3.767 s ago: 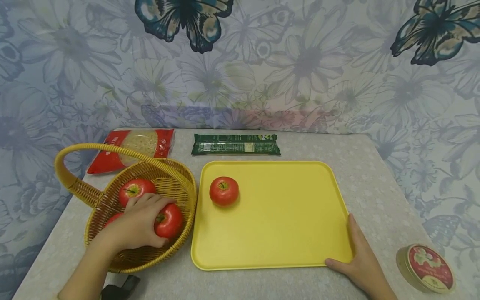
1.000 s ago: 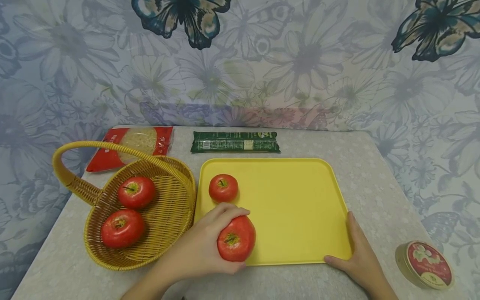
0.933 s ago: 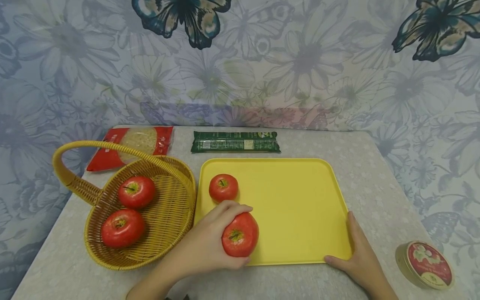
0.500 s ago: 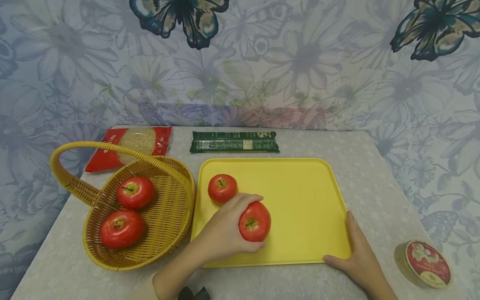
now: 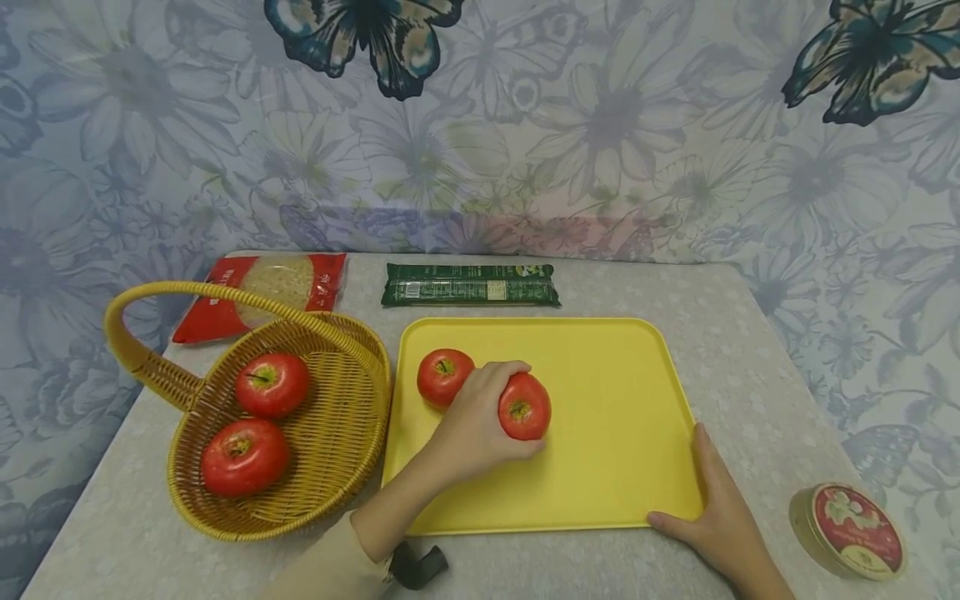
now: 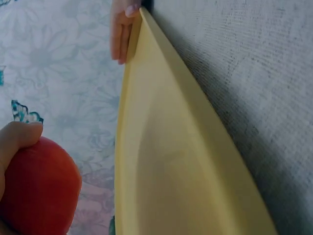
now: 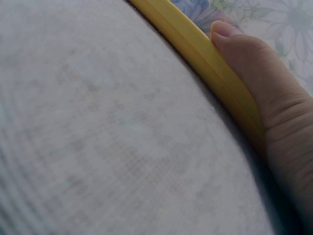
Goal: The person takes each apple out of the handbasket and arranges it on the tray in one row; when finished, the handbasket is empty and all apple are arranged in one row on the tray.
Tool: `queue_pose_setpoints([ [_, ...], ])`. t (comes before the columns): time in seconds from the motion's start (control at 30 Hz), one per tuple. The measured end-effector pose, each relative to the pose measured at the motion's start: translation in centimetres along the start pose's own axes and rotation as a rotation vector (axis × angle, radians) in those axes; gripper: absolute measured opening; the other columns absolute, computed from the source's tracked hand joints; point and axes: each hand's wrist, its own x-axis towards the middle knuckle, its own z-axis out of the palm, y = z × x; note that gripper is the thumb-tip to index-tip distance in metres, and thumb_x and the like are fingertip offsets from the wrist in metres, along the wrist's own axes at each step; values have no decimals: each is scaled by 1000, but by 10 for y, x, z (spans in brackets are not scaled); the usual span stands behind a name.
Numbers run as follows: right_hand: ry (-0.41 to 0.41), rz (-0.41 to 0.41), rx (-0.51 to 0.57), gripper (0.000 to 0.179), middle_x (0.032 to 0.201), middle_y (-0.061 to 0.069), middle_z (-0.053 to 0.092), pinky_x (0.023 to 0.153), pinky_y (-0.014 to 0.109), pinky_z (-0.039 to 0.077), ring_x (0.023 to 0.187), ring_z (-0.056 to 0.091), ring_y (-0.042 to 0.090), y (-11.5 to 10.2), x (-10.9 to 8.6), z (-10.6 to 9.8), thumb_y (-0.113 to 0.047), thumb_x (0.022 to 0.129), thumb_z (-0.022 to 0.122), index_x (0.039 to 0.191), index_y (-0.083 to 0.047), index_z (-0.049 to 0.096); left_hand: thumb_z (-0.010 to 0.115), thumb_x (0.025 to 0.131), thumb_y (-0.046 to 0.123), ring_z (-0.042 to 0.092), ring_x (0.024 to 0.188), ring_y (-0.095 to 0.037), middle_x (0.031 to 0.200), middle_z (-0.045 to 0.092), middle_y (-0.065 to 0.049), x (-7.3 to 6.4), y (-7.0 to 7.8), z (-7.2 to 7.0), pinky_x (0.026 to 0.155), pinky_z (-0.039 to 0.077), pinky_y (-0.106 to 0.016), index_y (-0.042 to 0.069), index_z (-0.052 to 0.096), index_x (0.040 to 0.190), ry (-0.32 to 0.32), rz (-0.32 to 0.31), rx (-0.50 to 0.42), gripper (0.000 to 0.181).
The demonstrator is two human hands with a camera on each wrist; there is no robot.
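Observation:
My left hand (image 5: 480,421) holds a red apple (image 5: 525,407) by its sides above the yellow tray (image 5: 600,467). In the left wrist view, a visible gap separates the held apple (image 6: 41,191) from the tray (image 6: 166,161). Another red apple (image 5: 442,377) sits on the tray's left part, partly covered by the left hand. At the tray's near right corner lies my right hand (image 5: 720,512), fingers straight along the side. Its thumb (image 7: 259,68) touches the rim in the right wrist view. Two apples, one farther back (image 5: 272,385) and one nearer (image 5: 244,457), lie in the wicker basket (image 5: 345,467).
Behind the basket lies a red bag with a clear window (image 5: 277,287). A green packet (image 5: 471,285) is behind the tray. At the right stands a round tin (image 5: 855,531) with a red lid. The basket's tall handle (image 5: 202,289) arches at the left, and patterned cloth (image 5: 615,142) hangs behind.
My left hand has taken an apple out of the basket and carried it right over the tray, then farther back. The right hand stays at the tray's corner.

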Motion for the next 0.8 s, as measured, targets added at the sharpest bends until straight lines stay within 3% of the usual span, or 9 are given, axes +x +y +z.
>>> queue_pose_setpoints([
  [0.3,-3,9,-7,135,166,21,7,106,0,-1,149,13,49,2,-1,0,-33,67,93,160,-15,-2,88,70,38,50,118,-20,136,48,-1,18,-3,25,86,56,-40,24,47,140,79,-80,-33,83],
  [0.47,-5,12,-3,134,166,20,6,105,0,-1,149,13,49,2,-1,0,-33,67,92,160,-15,-2,87,71,37,52,119,-21,138,47,-1,24,-3,29,87,57,-42,23,46,144,83,-87,-32,85],
  [0.8,-6,17,-15,134,166,20,6,106,1,-2,148,14,52,1,0,0,-35,67,92,160,-16,-3,85,72,44,58,121,-24,140,53,-2,32,-8,31,93,54,-47,23,46,146,36,-90,170,86],
])
